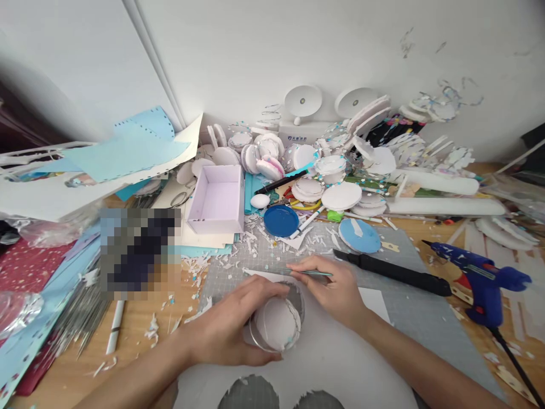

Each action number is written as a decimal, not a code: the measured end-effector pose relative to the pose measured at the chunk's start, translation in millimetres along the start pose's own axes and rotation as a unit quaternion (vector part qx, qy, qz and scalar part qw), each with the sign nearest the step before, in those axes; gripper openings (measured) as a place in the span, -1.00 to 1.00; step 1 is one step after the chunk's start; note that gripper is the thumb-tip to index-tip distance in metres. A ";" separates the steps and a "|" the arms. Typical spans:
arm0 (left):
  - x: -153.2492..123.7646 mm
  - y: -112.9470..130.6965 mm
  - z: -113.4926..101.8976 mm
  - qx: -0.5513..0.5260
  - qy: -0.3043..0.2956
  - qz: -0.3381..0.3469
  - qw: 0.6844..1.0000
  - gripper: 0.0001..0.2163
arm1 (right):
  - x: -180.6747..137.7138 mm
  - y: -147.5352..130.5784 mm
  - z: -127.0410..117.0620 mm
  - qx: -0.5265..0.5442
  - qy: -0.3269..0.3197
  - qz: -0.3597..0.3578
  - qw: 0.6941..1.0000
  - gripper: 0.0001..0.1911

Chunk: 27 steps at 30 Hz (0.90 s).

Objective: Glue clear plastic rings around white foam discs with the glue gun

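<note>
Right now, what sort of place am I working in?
Probably a hobby craft bench: a blue glue gun, a grey cutting mat strewn with paper scraps, and stacks of white cut discs against the wall.

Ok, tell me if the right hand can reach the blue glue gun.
Probably yes: nothing covers the glue gun, and only a black-handled tool lies between it and the right hand, which is pinching a thin tool.

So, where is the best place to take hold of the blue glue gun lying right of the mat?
Probably the handle of the glue gun, reached from the near right side. It lies with its nozzle pointing left toward the mat. The thick handle sticks out toward the person, away from that tip, with the cord leaving its end.
</note>
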<state>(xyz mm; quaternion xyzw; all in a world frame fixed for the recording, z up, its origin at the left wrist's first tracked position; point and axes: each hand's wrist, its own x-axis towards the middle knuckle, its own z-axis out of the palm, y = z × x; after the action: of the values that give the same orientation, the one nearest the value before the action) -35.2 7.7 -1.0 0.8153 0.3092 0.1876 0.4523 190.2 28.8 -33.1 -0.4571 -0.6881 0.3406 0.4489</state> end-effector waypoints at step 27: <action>-0.8 1.0 9.1 0.044 -0.023 0.096 0.994 -0.30 | -0.1 -6.0 6.3 -0.029 -0.007 -0.031 0.999 -0.92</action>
<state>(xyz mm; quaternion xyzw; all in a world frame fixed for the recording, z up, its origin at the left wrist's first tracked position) -30.1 1.1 -4.9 0.8644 0.2271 0.1974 0.4028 182.4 26.3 -30.1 -0.4460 -0.7144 0.3096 0.4414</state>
